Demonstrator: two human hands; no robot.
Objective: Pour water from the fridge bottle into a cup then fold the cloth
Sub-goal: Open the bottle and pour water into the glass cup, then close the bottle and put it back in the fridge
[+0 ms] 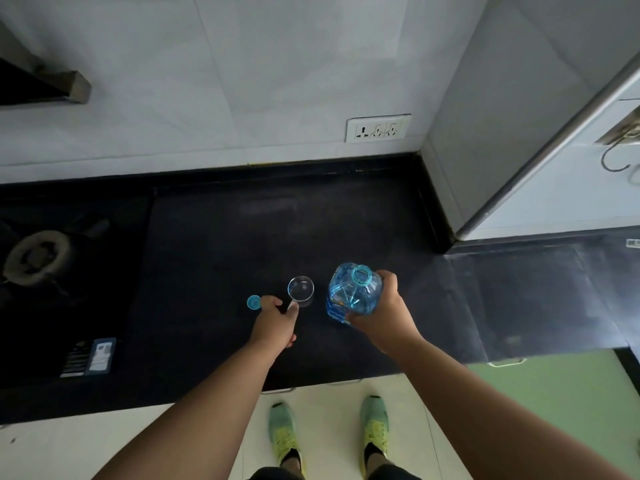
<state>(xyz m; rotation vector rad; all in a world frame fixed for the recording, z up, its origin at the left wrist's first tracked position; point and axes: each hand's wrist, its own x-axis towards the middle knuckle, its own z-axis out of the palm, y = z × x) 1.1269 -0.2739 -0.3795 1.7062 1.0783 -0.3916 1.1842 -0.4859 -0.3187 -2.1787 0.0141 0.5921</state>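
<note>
A clear glass cup (300,289) stands upright on the black countertop (221,244), and my left hand (275,320) grips its near side at the base. Just left of that hand's fingers lies the bottle's blue cap (254,302). My right hand (382,313) is wrapped around a blue transparent water bottle (351,296), uncapped, held upright just right of the cup with its mouth facing up. No cloth is in view.
A gas stove burner (36,252) sits at the left of the counter, with a labelled panel (90,356) near its front edge. A wall socket (378,128) is behind. A white appliance door (568,161) stands at the right. My feet in green shoes (375,427) are below.
</note>
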